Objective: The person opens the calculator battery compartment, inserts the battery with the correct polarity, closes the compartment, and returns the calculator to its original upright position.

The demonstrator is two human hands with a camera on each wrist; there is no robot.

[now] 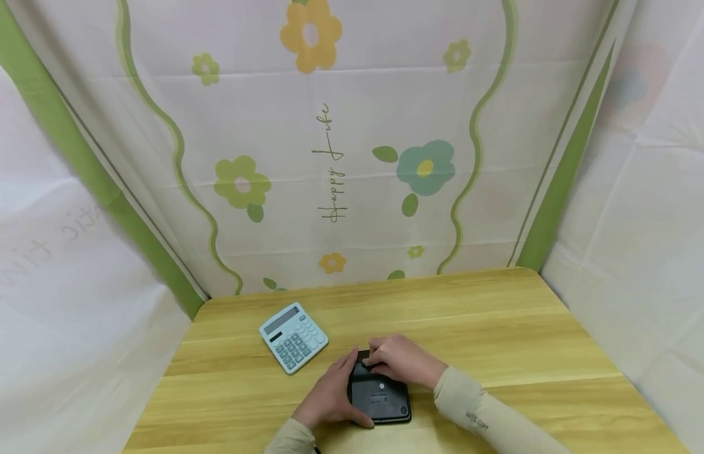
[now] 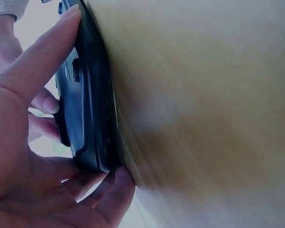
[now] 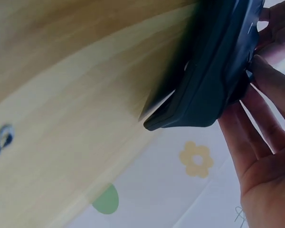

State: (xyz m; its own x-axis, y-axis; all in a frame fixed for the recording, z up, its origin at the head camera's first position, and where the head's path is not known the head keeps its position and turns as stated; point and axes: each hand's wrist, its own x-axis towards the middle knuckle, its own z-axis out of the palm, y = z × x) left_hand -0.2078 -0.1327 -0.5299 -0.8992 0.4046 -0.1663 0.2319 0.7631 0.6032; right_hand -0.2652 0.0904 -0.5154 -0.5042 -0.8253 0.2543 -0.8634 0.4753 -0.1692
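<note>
A black calculator [image 1: 380, 403] lies face down on the table, its underside with round feet and a small label turned up. My left hand [image 1: 331, 391] grips its left side, thumb at the near edge and fingers toward the far corner. Its front is hidden. My right hand [image 1: 401, 359] pinches at the raised far end with thumb and curled fingers. In the left wrist view, the fingertips of that hand meet a flat black part [image 2: 61, 126]; whether it is loose cannot be told. The right wrist view shows the calculator's wedge-shaped end [image 3: 199, 99] against the table.
A light blue calculator [image 1: 295, 337] lies face up, tilted, to the left of the black one. The wooden table [image 1: 499, 321] ends at a flowered curtain [image 1: 352, 246] behind. White cloth [image 1: 646, 265] hangs at both sides.
</note>
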